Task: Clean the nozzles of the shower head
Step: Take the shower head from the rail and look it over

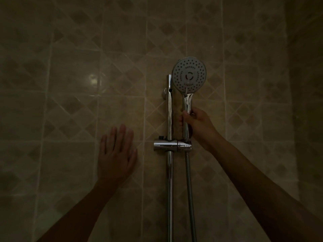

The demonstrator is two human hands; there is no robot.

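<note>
Gripping the shower head (189,75) handle, right hand (199,126).

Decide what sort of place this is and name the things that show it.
Most likely a bathroom shower area: a shower head sits in a bracket on a chrome rail, against a tiled wall.

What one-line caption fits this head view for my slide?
Right hand grips the shower head by its handle, seated in the rail holder; left hand flat against the tiled wall.
</note>
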